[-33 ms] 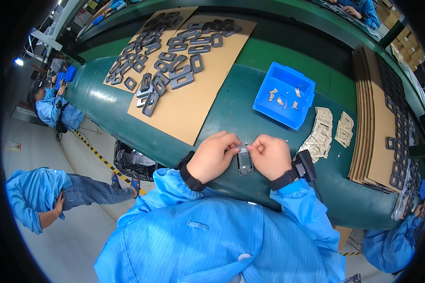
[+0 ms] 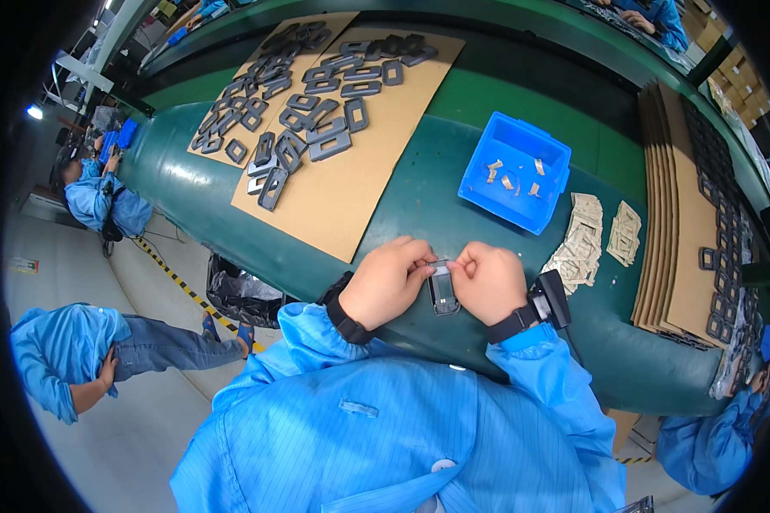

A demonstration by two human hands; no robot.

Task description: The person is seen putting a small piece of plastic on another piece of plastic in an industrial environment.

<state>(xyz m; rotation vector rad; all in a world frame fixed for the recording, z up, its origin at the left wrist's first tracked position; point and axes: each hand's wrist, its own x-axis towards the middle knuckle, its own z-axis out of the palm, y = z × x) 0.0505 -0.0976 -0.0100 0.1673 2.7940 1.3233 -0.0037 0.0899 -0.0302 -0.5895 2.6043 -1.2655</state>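
A small dark rectangular plastic housing (image 2: 444, 295) lies close in front of me, its far end between my two hands. My left hand (image 2: 391, 282) is closed, with thumb and forefinger pinching the far left edge of the housing. On the other side my right hand (image 2: 490, 283) is closed too, its thumb and forefinger pressed together at the far right corner. A pale panel shows in the far part of the housing, and two small light spots show near its near end. Whether a small piece sits between my right fingertips is hidden.
Cardboard sheets (image 2: 364, 201) hold many dark frames (image 2: 323, 111). A blue bin (image 2: 522, 211) contains several small strips. Piles of beige pieces (image 2: 580, 244) lie right of it. Stacked cardboard (image 2: 659, 248) with more frames stands far right. A person (image 2: 77, 350) is at left.
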